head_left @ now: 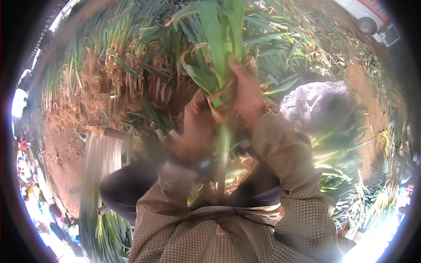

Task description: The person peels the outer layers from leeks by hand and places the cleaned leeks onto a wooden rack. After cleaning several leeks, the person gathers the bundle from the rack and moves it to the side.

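A long leek [212,35] stands upright in front of me, its broad green leaves pointing away and its pale stalk running down toward my lap. My right hand [248,94] is closed round it where the leaves fan out, the thumb pressed along a leaf. Lower and to the left, my left hand [196,125] is closed at a torn, brownish-edged outer leaf [218,97] hanging off the stalk. Its fingertips are partly hidden, and the lower stalk is blurred.
To the left, stripped leeks [103,153] lie bundled across a low frame [109,133]. Uncleaned leeks with dirty roots [118,70] are heaped beyond. A whitish sack [313,103] and more leeks [337,140] lie at right. A vehicle [366,19] stands at far right.
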Available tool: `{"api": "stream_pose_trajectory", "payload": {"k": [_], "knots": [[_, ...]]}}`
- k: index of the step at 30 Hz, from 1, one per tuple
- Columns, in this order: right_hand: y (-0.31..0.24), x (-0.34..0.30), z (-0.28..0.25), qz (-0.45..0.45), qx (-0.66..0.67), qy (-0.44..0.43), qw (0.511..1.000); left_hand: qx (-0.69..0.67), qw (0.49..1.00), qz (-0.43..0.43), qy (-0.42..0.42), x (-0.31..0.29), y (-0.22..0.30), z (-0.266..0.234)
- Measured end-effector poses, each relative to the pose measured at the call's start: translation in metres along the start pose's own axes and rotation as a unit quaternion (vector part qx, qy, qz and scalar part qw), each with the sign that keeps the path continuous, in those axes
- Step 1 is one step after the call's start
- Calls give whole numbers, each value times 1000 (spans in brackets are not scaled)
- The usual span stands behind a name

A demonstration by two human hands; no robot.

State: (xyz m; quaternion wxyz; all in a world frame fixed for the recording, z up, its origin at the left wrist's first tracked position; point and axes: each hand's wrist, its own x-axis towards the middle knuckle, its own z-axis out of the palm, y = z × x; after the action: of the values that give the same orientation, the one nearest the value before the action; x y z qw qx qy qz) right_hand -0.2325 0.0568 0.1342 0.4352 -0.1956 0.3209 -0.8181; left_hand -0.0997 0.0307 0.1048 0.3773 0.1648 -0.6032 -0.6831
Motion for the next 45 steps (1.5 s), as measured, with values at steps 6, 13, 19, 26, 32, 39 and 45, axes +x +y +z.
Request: {"api": "stream_pose_trajectory", "payload": {"k": [6,13,19,26,32,39,45], "knots": [[-12,0,-4,33,44,21,998,380,900,211,-41,-32,19,-8],[-53,11,-15,-77,28,7,997,437,899,-5,-33,-115,-23,-101],[-66,9,-18,-104,-16,5,994,649,743,-140,-87,-120,-16,-157],[-23,-14,11,-19,-24,-1,1000,338,935,102,8,-23,-3,-29],[-3,-22,5,89,14,-15,996,434,873,196,105,-19,10,-3],[-1,-12,-5,-6,-71,5,997,356,926,125,19,-52,11,-14],[15,-31,16,60,-38,-54,996,446,881,148,48,-21,21,-21]]}}
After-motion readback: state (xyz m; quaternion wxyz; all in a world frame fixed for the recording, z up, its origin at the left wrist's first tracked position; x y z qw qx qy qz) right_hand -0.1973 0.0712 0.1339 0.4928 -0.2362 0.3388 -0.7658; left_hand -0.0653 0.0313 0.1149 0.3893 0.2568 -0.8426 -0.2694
